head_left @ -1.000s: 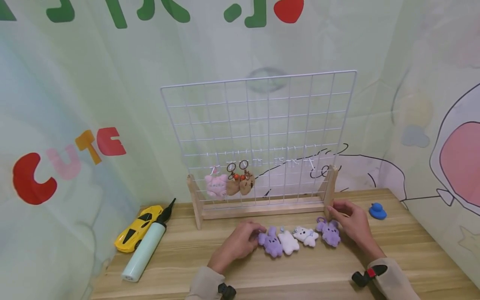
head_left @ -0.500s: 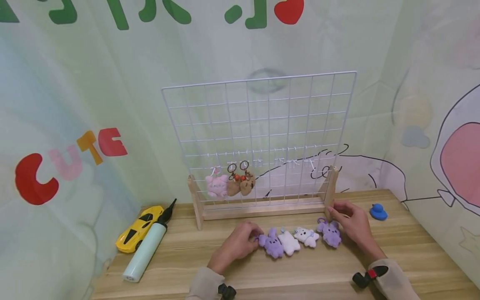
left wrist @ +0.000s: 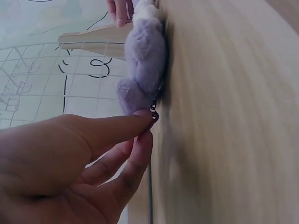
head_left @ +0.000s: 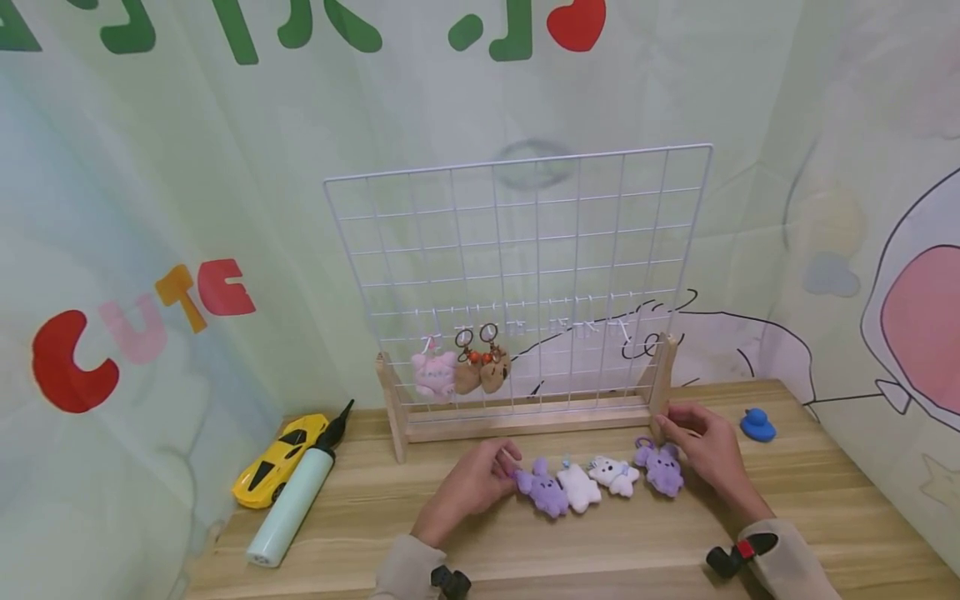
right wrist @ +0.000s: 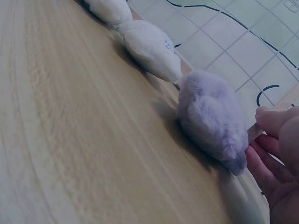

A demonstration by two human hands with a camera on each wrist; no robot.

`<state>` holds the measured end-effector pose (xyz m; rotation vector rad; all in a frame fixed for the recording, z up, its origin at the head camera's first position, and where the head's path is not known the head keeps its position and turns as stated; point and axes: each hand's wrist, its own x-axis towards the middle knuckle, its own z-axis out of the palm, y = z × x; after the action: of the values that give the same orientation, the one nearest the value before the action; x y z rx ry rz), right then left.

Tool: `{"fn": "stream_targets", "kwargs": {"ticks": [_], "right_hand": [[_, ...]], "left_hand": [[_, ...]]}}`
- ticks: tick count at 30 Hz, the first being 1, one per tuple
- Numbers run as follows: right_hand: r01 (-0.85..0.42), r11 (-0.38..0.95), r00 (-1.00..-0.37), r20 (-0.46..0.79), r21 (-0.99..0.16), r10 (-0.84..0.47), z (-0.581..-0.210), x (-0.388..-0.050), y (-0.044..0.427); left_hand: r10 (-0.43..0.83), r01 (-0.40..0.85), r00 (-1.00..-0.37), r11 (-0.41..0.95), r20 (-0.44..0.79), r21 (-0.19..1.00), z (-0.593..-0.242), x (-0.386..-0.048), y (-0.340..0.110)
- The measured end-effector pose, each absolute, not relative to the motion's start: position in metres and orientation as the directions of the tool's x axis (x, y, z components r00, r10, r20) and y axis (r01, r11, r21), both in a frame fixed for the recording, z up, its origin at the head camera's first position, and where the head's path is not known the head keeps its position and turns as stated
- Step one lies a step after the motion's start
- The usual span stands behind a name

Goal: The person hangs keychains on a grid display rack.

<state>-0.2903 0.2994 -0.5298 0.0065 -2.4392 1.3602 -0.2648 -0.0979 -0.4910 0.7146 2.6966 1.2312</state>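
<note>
My left hand [head_left: 474, 483] pinches the small ring of a purple plush charm [head_left: 547, 492] between thumb and fingertips; the left wrist view has the dark ring and chain [left wrist: 154, 115] at the fingertips, beside the plush [left wrist: 146, 56]. Rightward on the table lie a white plush [head_left: 580, 488], a white one with a face [head_left: 615, 476] and a second purple plush [head_left: 663, 471]. My right hand [head_left: 703, 440] holds the front of the rack's right wooden foot [head_left: 659, 392], next to that purple plush. The right wrist view shows the foot [right wrist: 254, 132] between thumb and fingers.
The white wire rack [head_left: 536, 242] stands behind the charms, with a pink plush [head_left: 434, 374] and two brown plushes [head_left: 493, 372] hanging at its left. A yellow toy car [head_left: 277, 463] and mint cylinder [head_left: 292, 508] lie left; a blue toy duck [head_left: 758, 425] sits right.
My left fingers have drawn back slightly left from the purple plush's head and now pinch its ring. My right hand has stayed at the rack's foot.
</note>
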Motion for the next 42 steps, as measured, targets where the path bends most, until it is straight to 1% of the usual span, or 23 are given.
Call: {"fn": "stream_targets", "kwargs": {"ticks": [5, 10, 16, 21, 25, 30, 32, 38, 42], "right_hand": [[-0.177, 0.534, -0.937, 0.308, -0.827, 0.165, -0.53, -0.29, 0.3], [-0.174, 0.538, -0.937, 0.307, -0.825, 0.167, -0.529, -0.289, 0.3], [-0.164, 0.545, -0.938, 0.301, -0.822, 0.171, -0.527, -0.287, 0.302], [-0.154, 0.552, -0.94, 0.294, -0.819, 0.174, -0.527, -0.287, 0.302], [-0.158, 0.543, -0.939, 0.296, -0.825, 0.176, -0.529, -0.288, 0.301], [-0.152, 0.552, -0.941, 0.29, -0.82, 0.172, -0.532, -0.29, 0.301], [-0.153, 0.557, -0.942, 0.291, -0.817, 0.168, -0.532, -0.29, 0.3], [-0.141, 0.564, -0.947, 0.278, -0.814, 0.164, -0.53, -0.29, 0.299], [-0.139, 0.567, -0.949, 0.273, -0.812, 0.16, -0.529, -0.29, 0.3]], "left_hand": [[0.422, 0.366, -0.893, 0.485, 0.154, 0.794, -0.483, -0.268, -0.098], [0.379, 0.326, -0.91, 0.402, 0.168, 0.856, -0.474, -0.27, -0.095], [0.36, 0.34, -0.907, 0.318, 0.219, 0.885, -0.463, -0.27, -0.09], [0.32, 0.322, -0.92, 0.296, 0.224, 0.899, -0.453, -0.267, -0.086], [0.249, 0.294, -0.94, 0.247, 0.232, 0.923, -0.445, -0.266, -0.083], [0.115, 0.273, -0.959, 0.125, 0.259, 0.954, -0.432, -0.264, -0.076], [0.057, 0.286, -0.958, 0.076, 0.283, 0.955, -0.428, -0.265, -0.073], [-0.074, 0.334, -0.942, -0.128, 0.327, 0.934, -0.418, -0.268, -0.059], [-0.154, 0.364, -0.929, -0.203, 0.338, 0.909, -0.412, -0.271, -0.051]]}}
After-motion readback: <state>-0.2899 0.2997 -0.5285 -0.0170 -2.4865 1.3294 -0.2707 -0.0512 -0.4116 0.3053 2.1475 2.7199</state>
